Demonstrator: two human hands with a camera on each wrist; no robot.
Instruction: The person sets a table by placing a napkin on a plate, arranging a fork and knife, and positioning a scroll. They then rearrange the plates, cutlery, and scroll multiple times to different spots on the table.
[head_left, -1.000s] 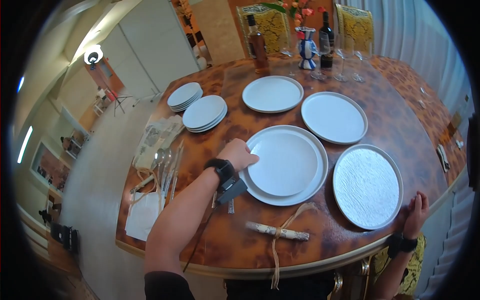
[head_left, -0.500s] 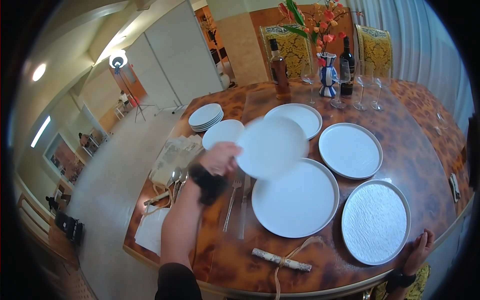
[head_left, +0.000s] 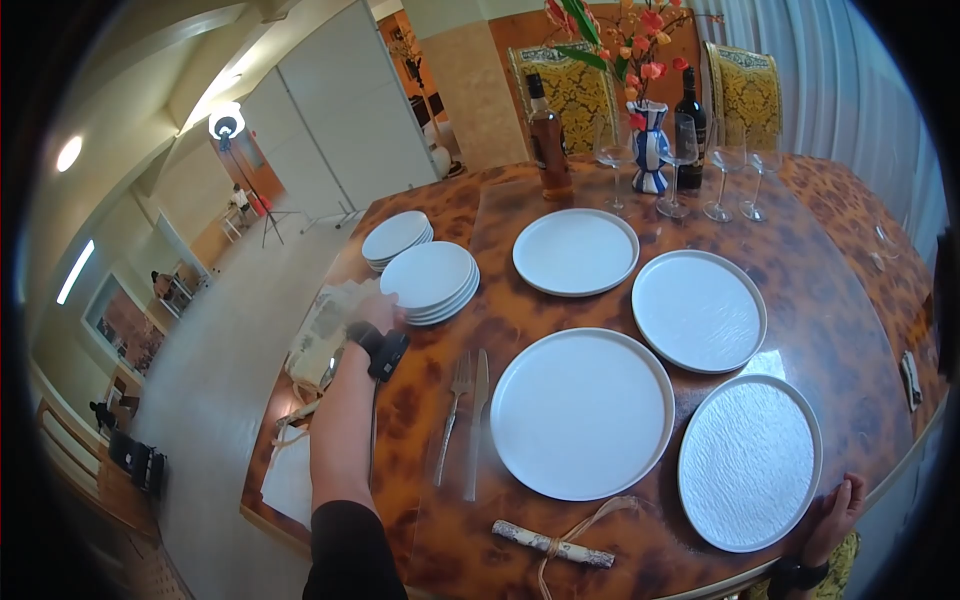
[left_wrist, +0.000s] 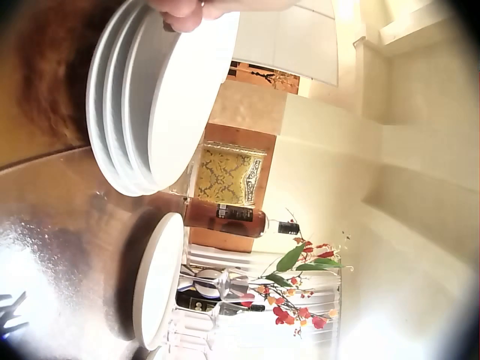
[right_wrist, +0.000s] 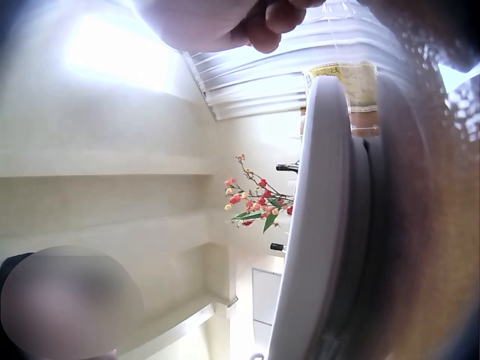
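My left hand (head_left: 382, 308) pinches the rim of a small white plate (head_left: 428, 272) at the top of the nearer stack. In the left wrist view, that top plate (left_wrist: 196, 97) tilts slightly over the other plates (left_wrist: 120, 120), its rim at my fingertips (left_wrist: 180, 16). A large white plate (head_left: 583, 415) lies bare in front of me, with a fork (head_left: 452, 420) and a knife (head_left: 477, 425) to its left. My right hand (head_left: 835, 515) rests loosely curled at the table's edge, beside a textured white plate (head_left: 750, 465), holding nothing.
Another small-plate stack (head_left: 397, 236) stands behind. Two large plates (head_left: 576, 252) (head_left: 699, 310) lie farther back, before bottles (head_left: 549, 145), a flower vase (head_left: 650, 150) and stemmed glasses (head_left: 672, 205). A twine-tied roll (head_left: 553, 545) lies at the front; napkins (head_left: 288, 475) sit left.
My left hand has lifted the small plate off the large one and carried it left and away onto the nearer stack. The fork and knife now show fully. The right hand stays at the edge.
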